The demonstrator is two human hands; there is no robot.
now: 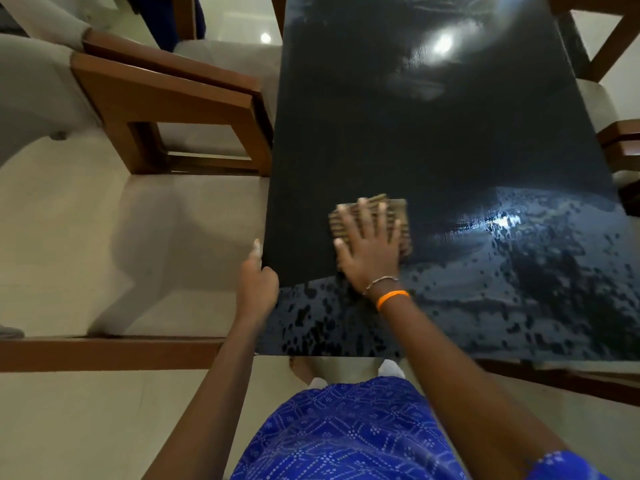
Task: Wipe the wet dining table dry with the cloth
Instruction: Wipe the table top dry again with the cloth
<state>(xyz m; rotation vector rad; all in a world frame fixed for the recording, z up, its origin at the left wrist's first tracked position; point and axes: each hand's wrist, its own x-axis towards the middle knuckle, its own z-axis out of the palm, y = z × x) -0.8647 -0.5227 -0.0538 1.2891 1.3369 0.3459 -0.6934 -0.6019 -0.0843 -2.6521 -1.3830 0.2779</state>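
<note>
Cloth (372, 220) is pressed flat on the table (433, 140) by the right hand (369, 252), fingers spread. Table's left edge is gripped by the left hand (258, 280), fingers curled. Water beads are seen on the table right of the cloth.

Wooden chairs (166, 109), pale tiled floor (104, 265)

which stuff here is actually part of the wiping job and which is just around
Part of the job:
cloth
dining table
right hand pressing the cloth flat
left hand at the table's left edge

Just around:
wooden chairs
orange wristband
</note>
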